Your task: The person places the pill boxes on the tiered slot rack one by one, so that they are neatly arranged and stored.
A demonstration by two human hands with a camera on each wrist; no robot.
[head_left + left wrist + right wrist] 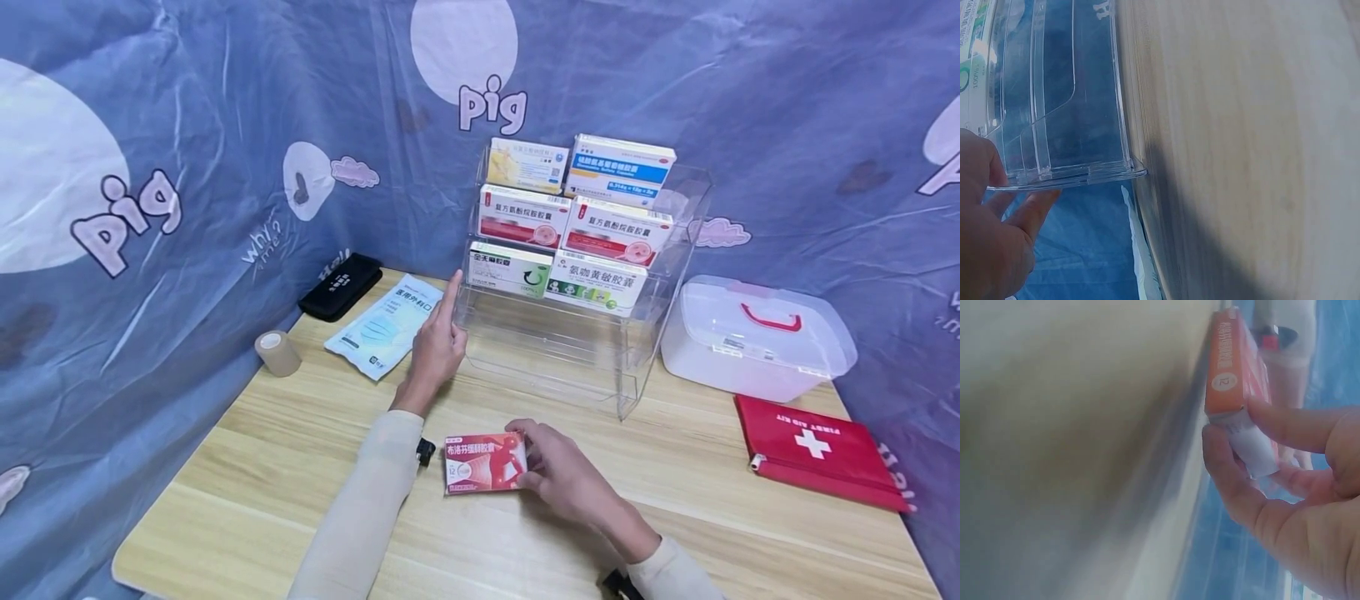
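Note:
My right hand (566, 475) pinches the right end of a red-and-white medicine box (483, 463), just above the table. In the right wrist view, thumb and fingers (1235, 481) hold the white end of that box (1229, 369). At the left side of a clear tiered display stand (547, 358) is my left hand (438, 346), its index finger pointing upward. The left wrist view has this hand (991, 231) gripping the edge of the stand's side panel (1066, 181), with digits on both sides. Several medicine boxes (596, 283) fill the three upper tiers, two side by side on each.
Left of the stand lie a blue-white mask packet (382, 325), a black case (341, 287) and a tan tape roll (277, 354). To the right are a translucent lidded box (757, 342) with a red handle and a red first aid pouch (825, 454). Blue cloth (337, 100) hangs behind the table.

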